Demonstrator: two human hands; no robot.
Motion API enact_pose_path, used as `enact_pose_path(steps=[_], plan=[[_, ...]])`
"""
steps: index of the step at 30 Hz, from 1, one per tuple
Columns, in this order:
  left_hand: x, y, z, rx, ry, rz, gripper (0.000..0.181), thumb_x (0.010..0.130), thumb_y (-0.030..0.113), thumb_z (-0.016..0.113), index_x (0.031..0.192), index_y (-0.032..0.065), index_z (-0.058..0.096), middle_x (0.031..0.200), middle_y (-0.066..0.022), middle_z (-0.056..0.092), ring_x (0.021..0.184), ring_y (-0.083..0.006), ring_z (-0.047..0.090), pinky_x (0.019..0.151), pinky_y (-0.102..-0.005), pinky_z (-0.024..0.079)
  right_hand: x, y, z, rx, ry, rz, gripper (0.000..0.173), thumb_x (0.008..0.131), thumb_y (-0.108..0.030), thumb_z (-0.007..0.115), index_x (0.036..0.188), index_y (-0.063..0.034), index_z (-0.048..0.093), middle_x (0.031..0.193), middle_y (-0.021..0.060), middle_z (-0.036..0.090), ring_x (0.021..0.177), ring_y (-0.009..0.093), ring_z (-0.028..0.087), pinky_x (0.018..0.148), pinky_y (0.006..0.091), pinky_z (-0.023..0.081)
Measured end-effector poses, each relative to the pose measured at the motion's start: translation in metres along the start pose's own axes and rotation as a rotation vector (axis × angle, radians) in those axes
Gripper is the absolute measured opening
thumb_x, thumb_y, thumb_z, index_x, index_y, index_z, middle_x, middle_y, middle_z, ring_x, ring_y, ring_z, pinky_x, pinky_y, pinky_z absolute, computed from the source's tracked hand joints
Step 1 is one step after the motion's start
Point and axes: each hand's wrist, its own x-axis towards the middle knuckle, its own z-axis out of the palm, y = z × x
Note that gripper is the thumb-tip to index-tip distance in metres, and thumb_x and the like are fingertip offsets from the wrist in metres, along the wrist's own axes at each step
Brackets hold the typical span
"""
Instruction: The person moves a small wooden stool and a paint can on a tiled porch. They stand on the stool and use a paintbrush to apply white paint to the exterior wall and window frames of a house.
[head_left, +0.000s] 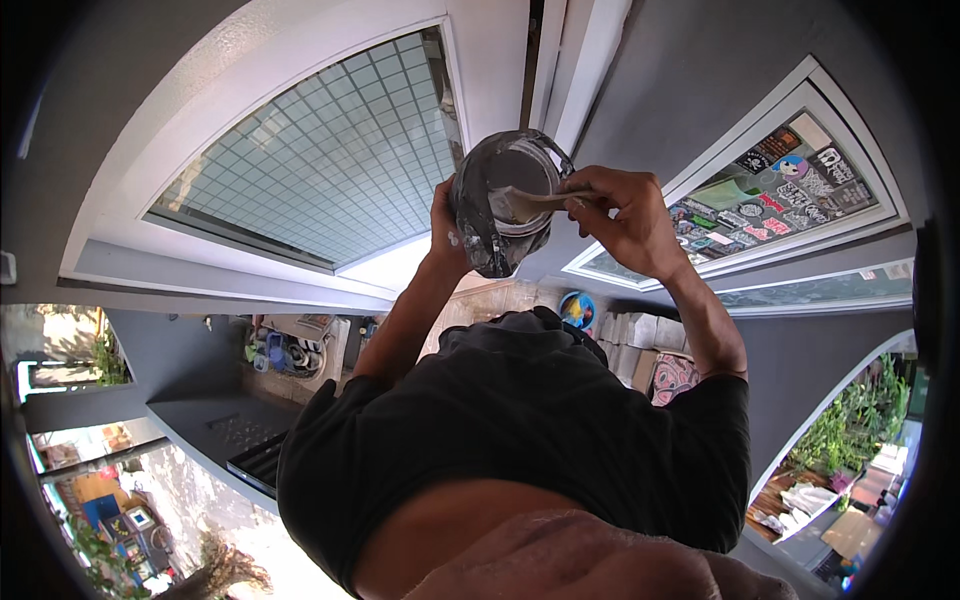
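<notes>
In front of my chest, my left hand (448, 229) grips the left side of a round paint tub (487, 247) wrapped in dark, paint-smeared plastic or cloth. Grey paint (517, 171) shows inside, below the pale inner rim. My right hand (622, 217) pinches the handle of a paintbrush (551, 201) at the tub's right side. The brush lies nearly level across the opening, its pale bristle end over the lower part of the tub. Whether the bristles touch the paint cannot be told. My left fingers are mostly hidden behind the tub.
A white-framed window with a grid pattern (330, 142) stands at left, a sticker-covered window (780, 187) at right, with grey wall (675, 82) around it. On the floor below are a blue bucket (577, 309), stacked grey blocks or boxes (637, 330) and household items (289, 352).
</notes>
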Motion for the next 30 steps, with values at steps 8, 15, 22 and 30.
enact_pose_path(steps=[8,15,22,30], plan=[[-0.001,-0.001,0.011,0.100,0.067,0.007,0.068,0.099,0.049,0.020,0.146,0.0054,0.042,0.138,-0.0215,0.055,0.125,-0.0356,0.057,0.107,-0.0527,0.047,0.004,0.006,-0.007,-0.098,0.158,-0.162,0.018,0.085,0.003,0.068,0.102,0.0036,0.069,0.084,0.0140,0.072,0.070,0.019,0.071,0.061,0.0310,0.058],[0.000,-0.006,0.009,-0.150,0.014,-0.021,0.067,0.099,0.049,0.021,0.145,0.0062,0.045,0.138,-0.0203,0.055,0.124,-0.0352,0.058,0.107,-0.0525,0.047,-0.003,-0.003,0.005,-0.707,0.168,-0.561,0.034,0.075,0.003,0.071,0.108,-0.0004,0.067,0.085,0.0116,0.069,0.069,0.023,0.068,0.061,0.0332,0.057],[-0.003,-0.011,0.014,-0.006,0.073,0.032,0.067,0.098,0.049,0.024,0.144,0.0050,0.045,0.138,-0.0201,0.055,0.125,-0.0367,0.056,0.108,-0.0530,0.045,-0.013,-0.006,0.003,-0.370,0.265,-0.334,0.023,0.076,-0.001,0.071,0.099,0.0012,0.067,0.072,0.0097,0.064,0.059,0.019,0.063,0.054,0.0317,0.051],[-0.007,-0.012,0.035,0.041,0.023,0.001,0.069,0.093,0.058,0.047,0.142,0.0102,0.046,0.135,-0.0159,0.056,0.119,-0.0349,0.059,0.092,-0.0536,0.054,-0.020,-0.016,-0.035,0.392,0.263,0.110,0.014,0.093,-0.006,0.065,0.101,0.0055,0.068,0.078,0.0127,0.069,0.066,0.016,0.069,0.056,0.0276,0.054]])
